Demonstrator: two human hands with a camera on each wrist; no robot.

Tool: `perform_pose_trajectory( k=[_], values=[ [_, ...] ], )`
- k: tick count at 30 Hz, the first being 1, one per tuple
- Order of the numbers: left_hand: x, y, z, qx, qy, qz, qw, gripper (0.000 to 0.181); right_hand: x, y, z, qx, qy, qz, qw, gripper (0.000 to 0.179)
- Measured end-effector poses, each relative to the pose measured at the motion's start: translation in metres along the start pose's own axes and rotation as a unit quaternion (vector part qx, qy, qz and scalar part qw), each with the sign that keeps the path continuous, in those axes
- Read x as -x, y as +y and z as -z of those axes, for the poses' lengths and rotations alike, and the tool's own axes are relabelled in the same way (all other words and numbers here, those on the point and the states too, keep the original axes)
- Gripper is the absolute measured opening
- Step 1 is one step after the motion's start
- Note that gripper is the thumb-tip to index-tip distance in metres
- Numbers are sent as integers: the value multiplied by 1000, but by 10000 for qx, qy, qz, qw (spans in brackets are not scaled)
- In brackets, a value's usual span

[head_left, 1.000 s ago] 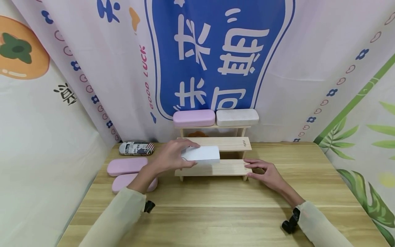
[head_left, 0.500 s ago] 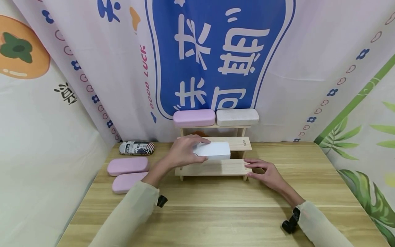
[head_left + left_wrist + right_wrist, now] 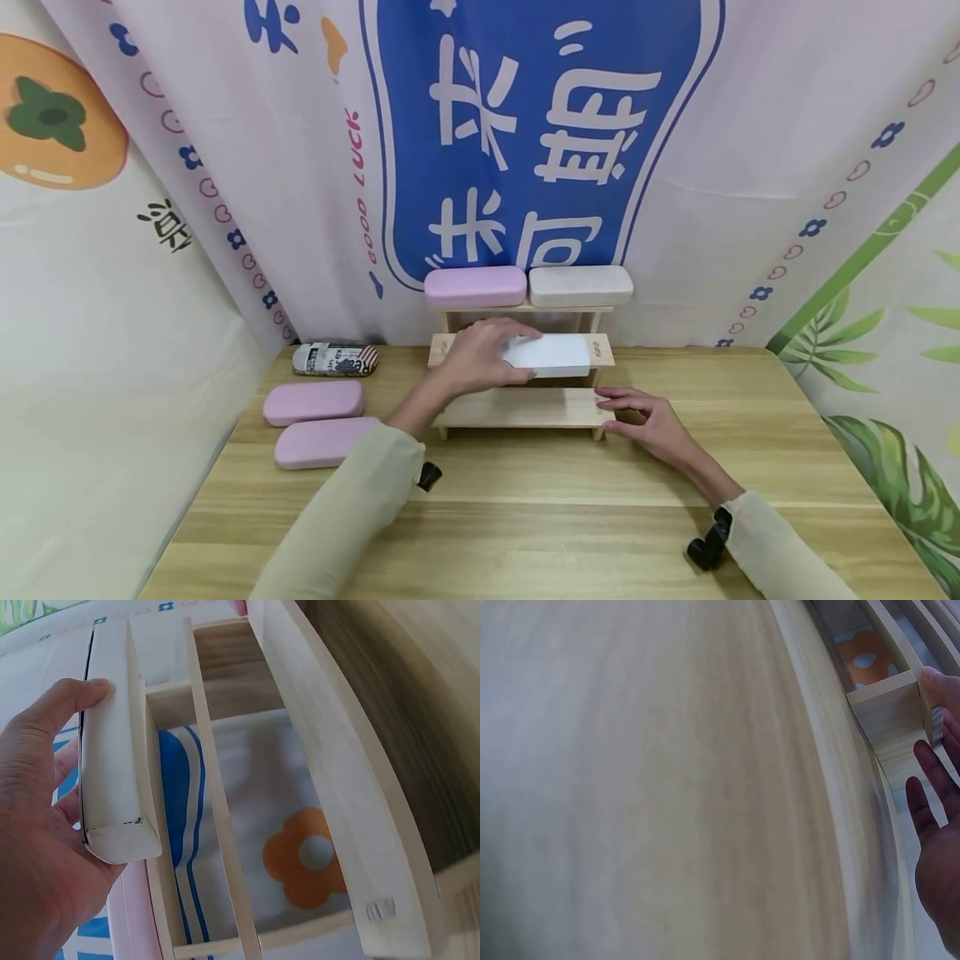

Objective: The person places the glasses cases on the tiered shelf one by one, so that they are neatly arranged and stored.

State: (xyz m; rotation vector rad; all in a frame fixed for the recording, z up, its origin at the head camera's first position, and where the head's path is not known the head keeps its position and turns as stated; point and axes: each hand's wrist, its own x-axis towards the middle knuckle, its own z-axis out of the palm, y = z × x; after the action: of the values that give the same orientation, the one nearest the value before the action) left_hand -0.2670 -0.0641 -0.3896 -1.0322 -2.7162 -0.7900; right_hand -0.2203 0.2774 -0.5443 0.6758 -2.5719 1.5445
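The left hand grips a white box at the middle shelf and the right hand touches the lower shelf with loose fingers, so shelving looks partway: two cases sit beyond both hands, and three more cases leftward seem to remain

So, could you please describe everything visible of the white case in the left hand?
The white case is long and seemingly closed, with a dark line along one edge and small dark scuffs at one end; its material is uncertain. The left hand holds it along the middle wooden shelf; whether it touches that shelf is unclear.
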Motion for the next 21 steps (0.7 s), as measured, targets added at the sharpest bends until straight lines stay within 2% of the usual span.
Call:
perform_pose_trajectory(
  k=[10,21],
  values=[
    [-23,9,-13,69,-67,93,9999,56,0,2,0,4,-16,53,10000,30],
    [-41,13,-30,138,-77,286,9995,56,0,3,-2,-12,40,94,9999,30]
  ],
)
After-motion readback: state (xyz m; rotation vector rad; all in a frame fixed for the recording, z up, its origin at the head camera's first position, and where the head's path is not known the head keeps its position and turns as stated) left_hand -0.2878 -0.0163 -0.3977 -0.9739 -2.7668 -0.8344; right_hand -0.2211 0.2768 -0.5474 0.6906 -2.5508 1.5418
